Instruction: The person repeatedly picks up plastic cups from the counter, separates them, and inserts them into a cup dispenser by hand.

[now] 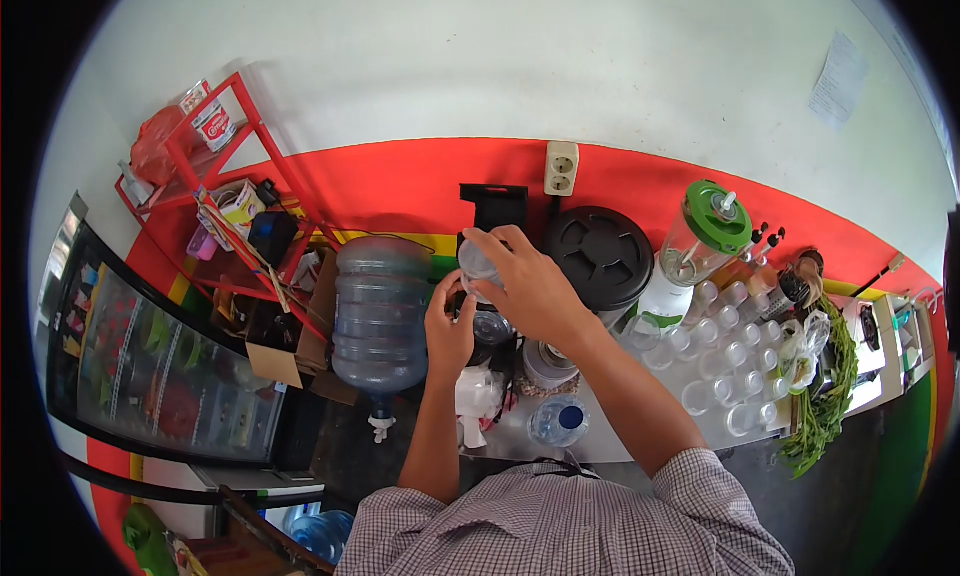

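Note:
Above the table I hold a clear plastic cup [477,263] between both hands. My left hand [451,321] pinches its lower near side with thumb and fingers. My right hand [530,284] curls over it from the right, fingertips on its far rim and thumb at its near side. Whatever the cup contains I cannot make out. Just below my hands is a clear round container [490,328], partly covered by my right hand. Behind them stands a black box-like device [495,206], and a large black-lidded round container [600,256] is right of my right hand.
Several clear cups [735,354] stand on the right, with a green-lidded blender [718,219] behind them and leafy greens [822,406] beside them. A water bottle [558,422] stands near my body. Left are a large water jug [381,316], a red shelf [200,161] and a glass-door fridge [165,366].

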Tool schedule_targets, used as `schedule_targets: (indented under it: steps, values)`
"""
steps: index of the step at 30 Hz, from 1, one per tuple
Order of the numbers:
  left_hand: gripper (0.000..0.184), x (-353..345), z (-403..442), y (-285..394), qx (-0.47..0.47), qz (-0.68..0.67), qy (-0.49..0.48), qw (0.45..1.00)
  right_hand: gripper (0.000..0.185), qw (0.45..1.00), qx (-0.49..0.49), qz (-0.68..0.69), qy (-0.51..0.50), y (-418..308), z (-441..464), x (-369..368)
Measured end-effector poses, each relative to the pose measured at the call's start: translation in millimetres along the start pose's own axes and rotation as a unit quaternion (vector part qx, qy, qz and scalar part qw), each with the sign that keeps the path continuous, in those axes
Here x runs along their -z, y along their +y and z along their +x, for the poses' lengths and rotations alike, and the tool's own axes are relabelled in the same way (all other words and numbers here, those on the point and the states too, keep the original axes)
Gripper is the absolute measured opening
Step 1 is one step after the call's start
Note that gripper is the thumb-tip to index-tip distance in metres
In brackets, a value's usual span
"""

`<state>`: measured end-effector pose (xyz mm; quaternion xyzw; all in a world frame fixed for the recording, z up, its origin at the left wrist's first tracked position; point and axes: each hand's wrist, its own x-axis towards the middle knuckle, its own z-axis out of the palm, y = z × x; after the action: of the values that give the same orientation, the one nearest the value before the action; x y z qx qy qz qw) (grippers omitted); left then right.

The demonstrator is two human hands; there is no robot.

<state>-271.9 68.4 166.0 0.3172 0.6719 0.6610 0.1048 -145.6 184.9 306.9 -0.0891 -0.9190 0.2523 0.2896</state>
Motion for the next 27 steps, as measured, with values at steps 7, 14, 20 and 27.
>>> schedule_targets:
  steps: [7,14,20,27]
  values:
    - [0.043,1.1,8.2,-3.9,-0.008,-0.025,-0.022,0.999,0.059,0.999,-0.021,-0.026,-0.016,6.9,-1.3,-10.3]
    - [0.044,-2.6,12.8,-16.7,-0.003,-0.018,-0.032,0.999,0.059,0.998,0.032,-0.053,-0.016,28.8,-25.0,-29.2]
    - [0.037,1.1,13.1,-20.9,0.055,-0.002,-0.051,0.997,0.06,0.968,0.13,-0.206,-0.053,55.4,-38.4,-46.5]
    - [0.035,3.5,14.3,-33.5,0.096,-0.082,-0.052,0.991,0.055,0.985,0.063,-0.148,-0.064,54.2,-29.8,-55.8]
